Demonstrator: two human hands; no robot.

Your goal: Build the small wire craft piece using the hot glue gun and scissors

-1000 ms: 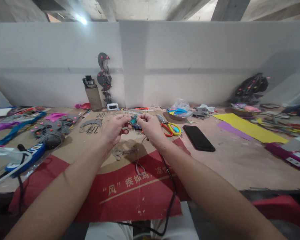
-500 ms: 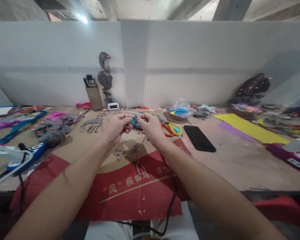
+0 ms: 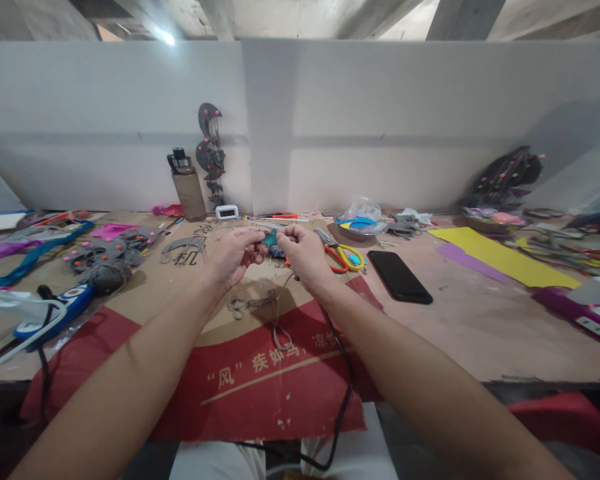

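Observation:
My left hand [image 3: 235, 255] and my right hand [image 3: 303, 255] meet above the middle of the workbench, both with fingers pinched. Between them they hold a small teal piece [image 3: 270, 238] with a dark bit under it. A thin grey cord [image 3: 277, 327] hangs from the hands and loops on the red-and-brown cardboard sheet [image 3: 260, 380]. Small grey scissors [image 3: 240, 305] lie on the cardboard just below my left hand.
Orange-and-yellow scissors [image 3: 343, 257] and a black phone [image 3: 399, 277] lie right of my hands. A bottle [image 3: 189, 187] and white clock [image 3: 227, 212] stand at the wall. Grey foam cut-outs [image 3: 105, 257] and a blue glue gun [image 3: 50, 313] sit left; yellow foam sheet [image 3: 500, 257] right.
My hands stayed in place, with only small finger movements on the teal piece. The view shifted very slightly.

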